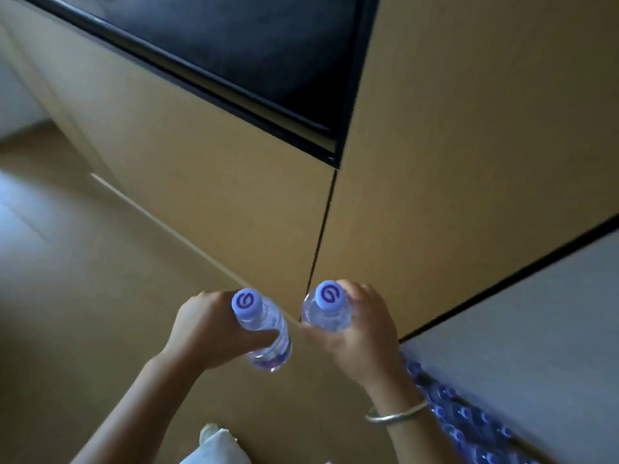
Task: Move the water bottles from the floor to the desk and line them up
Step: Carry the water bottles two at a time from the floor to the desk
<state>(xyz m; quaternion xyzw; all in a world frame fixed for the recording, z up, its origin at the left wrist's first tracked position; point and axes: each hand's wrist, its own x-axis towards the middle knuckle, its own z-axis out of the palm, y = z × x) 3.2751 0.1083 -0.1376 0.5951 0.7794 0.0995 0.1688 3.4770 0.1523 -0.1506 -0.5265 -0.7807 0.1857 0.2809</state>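
a bottle in each of my hands, held up in front of the tan cabinet [207,169]

both my forearms reach forward over the wood floor [83,296]; my left hand [204,329] wraps its fingers round the left bottle [264,333], tilted, and my right hand [361,326], a bangle [395,413] on its wrist, grips the right bottle [326,311]; more bottles [462,420] lie low on my right

left hand [204,329] gripping a bottle [264,329], right hand [360,326] another bottle [328,309], pack [469,420] seemingly floor-level
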